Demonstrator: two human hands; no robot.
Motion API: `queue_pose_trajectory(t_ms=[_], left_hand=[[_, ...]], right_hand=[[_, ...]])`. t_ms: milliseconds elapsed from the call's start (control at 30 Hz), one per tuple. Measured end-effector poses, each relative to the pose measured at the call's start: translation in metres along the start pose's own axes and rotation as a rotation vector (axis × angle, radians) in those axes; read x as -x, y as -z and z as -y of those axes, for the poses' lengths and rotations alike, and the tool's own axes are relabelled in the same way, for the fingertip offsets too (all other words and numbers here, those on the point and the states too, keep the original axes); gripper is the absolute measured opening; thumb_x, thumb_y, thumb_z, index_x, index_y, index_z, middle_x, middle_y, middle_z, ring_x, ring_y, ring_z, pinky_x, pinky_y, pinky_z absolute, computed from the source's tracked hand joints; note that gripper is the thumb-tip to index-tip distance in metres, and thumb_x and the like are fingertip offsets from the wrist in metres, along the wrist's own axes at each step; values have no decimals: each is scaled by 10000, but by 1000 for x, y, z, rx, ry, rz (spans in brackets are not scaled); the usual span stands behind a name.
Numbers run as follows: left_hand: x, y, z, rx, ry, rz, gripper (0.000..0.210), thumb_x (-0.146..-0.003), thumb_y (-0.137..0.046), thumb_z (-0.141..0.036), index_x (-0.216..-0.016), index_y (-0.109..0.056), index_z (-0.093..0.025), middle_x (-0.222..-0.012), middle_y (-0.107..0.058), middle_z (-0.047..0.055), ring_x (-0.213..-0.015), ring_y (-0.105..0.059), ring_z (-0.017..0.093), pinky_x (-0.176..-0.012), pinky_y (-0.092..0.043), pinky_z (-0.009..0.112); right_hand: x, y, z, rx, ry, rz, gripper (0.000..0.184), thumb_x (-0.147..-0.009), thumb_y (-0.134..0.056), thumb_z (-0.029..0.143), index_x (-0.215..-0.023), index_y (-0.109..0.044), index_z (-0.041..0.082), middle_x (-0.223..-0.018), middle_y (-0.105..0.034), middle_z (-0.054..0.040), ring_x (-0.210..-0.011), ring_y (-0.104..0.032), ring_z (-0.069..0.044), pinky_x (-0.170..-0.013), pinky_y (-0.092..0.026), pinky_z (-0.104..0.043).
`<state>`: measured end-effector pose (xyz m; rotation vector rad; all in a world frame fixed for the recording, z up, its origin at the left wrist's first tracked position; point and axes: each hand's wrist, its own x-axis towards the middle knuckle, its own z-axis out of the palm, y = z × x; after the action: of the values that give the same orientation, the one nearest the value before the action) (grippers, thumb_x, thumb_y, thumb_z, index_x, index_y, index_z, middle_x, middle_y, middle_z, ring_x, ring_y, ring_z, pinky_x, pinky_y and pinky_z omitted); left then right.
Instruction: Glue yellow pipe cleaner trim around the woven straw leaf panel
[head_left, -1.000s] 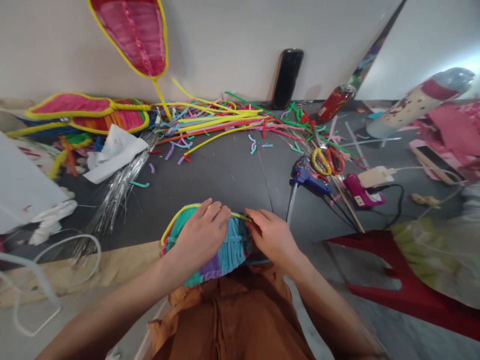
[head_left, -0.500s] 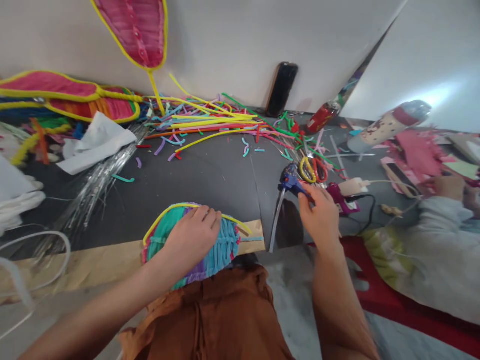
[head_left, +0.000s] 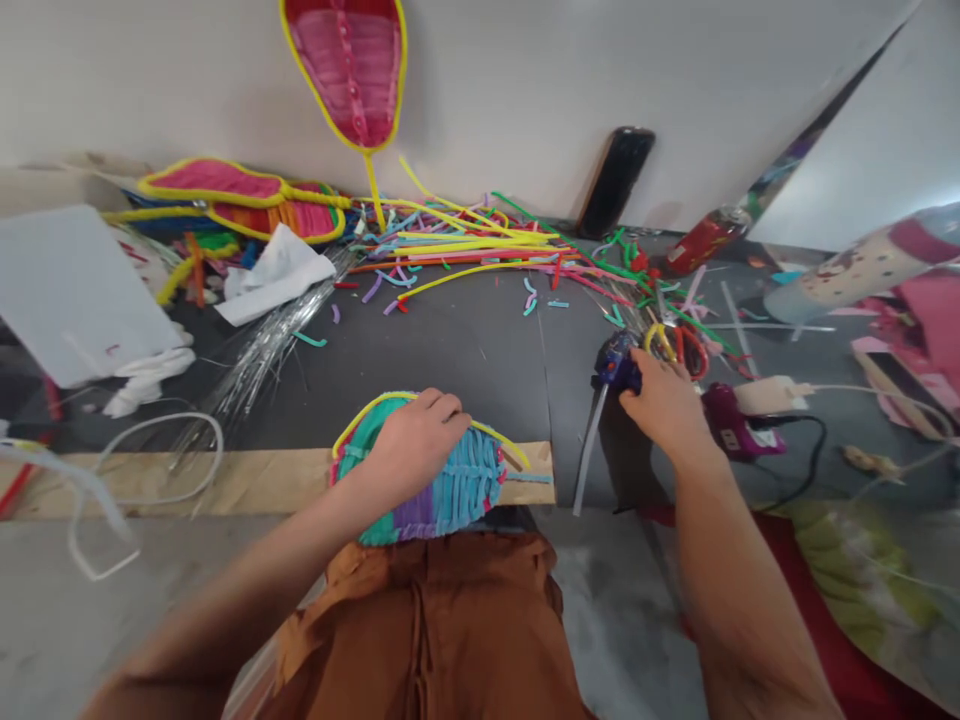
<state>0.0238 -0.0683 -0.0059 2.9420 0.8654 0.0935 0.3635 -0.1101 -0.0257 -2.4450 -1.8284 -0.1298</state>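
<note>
Near the table's front edge lies a leaf-shaped piece made of pipe cleaners (head_left: 469, 478), in teal, purple and blue bands with pink bits at its ends. My left hand (head_left: 420, 440) rests over its upper part, fingers curled on the top rim. A yellow pipe cleaner (head_left: 501, 440) follows that rim, its right end sticking out past the piece. To the right, my right hand (head_left: 666, 402) grips a blue glue gun (head_left: 619, 362), from which a clear glue stick (head_left: 589, 455) points toward me. Scissors (head_left: 679, 348) with yellow and red handles lie just beyond it.
Loose pipe cleaners (head_left: 465, 245) are heaped along the wall, with a phone (head_left: 616, 182) leaning behind them. A red can (head_left: 705, 240), a bottle (head_left: 847, 265) and a purple power strip (head_left: 731, 420) are at the right. Silver wires (head_left: 259, 365) and white paper (head_left: 79, 295) lie left.
The view has turned left, so everything sits further right. My right hand has closed more fully around the glue gun. My left hand stays on the leaf-shaped piece.
</note>
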Motion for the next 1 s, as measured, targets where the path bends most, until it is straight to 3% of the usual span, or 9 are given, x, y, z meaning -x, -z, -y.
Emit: queue_pose_trajectory(t_ms=[167, 267, 333, 433, 533, 667, 1000], left_hand=[[-1, -3, -1, 2, 16, -50, 205, -893, -493, -134, -1013, -659, -138, -895, -640, 76, -863, -561, 208, -744, -494, 327], [-2, -1, -1, -10, 31, -58, 245, -888, -496, -126, -1089, -636, -128, -914, -645, 80, -856, -566, 210, -728, -490, 328], [-3, 0, -2, -8, 41, -41, 240, -881, -504, -121, -1077, -641, -133, -914, -646, 76, -853, -562, 212, -714, -482, 322], [-5, 2, -2, 6, 62, -8, 183, -877, -520, -130, -984, -667, -146, -891, -640, 69, -849, -554, 213, -694, -467, 313], [-6, 3, -2, 18, 82, 20, 144, -881, -537, -153, -934, -671, -147, -883, -634, 65, -851, -549, 213, -689, -456, 308], [-8, 6, -2, 50, 104, 42, 154, -905, -514, -173, -924, -665, -152, -872, -624, 60, -845, -543, 205, -678, -442, 301], [-10, 5, -1, 42, 98, 70, 88, -861, -565, -141, -868, -650, -161, -880, -615, 60, -844, -539, 211, -615, -407, 286]], right_hand=[[12, 25, -1, -148, -62, -174, 600, -692, -580, 211, -1282, -526, 113, -1123, -652, -172, -1045, -582, -346, -887, -463, -489], [37, 44, 10, -421, -138, -221, 446, -781, -537, 306, -1196, -588, 151, -981, -692, -135, -834, -647, -292, -747, -513, -443], [60, 53, 24, -666, -26, -39, 352, -849, -500, 388, -1084, -630, 161, -845, -704, -98, -638, -629, -216, -612, -522, -364], [91, 53, 51, -945, 52, 206, 355, -906, -467, 368, -1194, -531, 172, -875, -718, -67, -550, -603, -152, -517, -514, -285], [112, 40, 75, -1015, 119, 297, 318, -910, -484, 359, -1183, -517, 200, -966, -703, -70, -672, -667, -169, -596, -553, -285], [121, 21, 91, -998, 177, 235, 310, -907, -509, 335, -1194, -496, 218, -1075, -645, -91, -867, -686, -201, -745, -566, -316], [110, 22, 105, -798, 224, 171, 288, -902, -504, 365, -1134, -506, 196, -957, -688, -85, -802, -701, -210, -696, -567, -307]])
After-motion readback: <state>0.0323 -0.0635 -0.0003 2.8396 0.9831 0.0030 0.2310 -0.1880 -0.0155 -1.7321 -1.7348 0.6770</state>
